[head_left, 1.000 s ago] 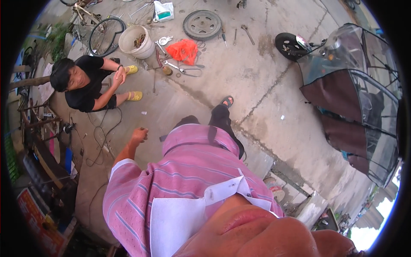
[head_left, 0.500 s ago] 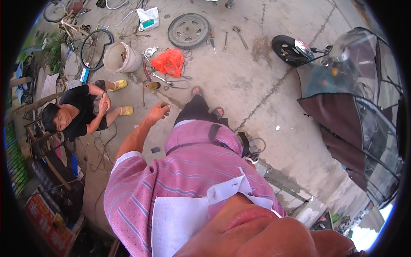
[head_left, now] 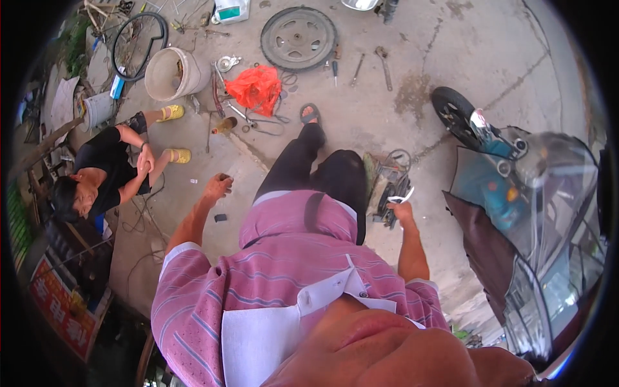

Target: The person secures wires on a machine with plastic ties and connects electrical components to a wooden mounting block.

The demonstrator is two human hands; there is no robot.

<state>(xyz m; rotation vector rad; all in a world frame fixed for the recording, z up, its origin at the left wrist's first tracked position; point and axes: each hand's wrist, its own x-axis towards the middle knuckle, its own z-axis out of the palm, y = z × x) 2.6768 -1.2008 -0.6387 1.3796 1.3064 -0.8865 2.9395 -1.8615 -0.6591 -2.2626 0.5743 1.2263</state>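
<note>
Swung out right of centre, the right hand [head_left: 402, 211] curls round a white handle [head_left: 405, 194], likely best for that heavy-looking, stiff dark carrier [head_left: 387, 188]; left hand [head_left: 218, 186] half-curled, seemingly empty

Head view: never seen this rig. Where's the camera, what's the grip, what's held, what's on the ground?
There's no machine: each grip is simply a person's bare hand. This picture comes from a wide fisheye camera worn on that person's head, looking down, so straight edges bend. The right grip appears to hold a white curved piece, beside dark gear I can't identify. The left grip has curled fingers; nothing shows in it. On the concrete are a wheel, a red plastic bag, a wrench and a pale bucket.
</note>
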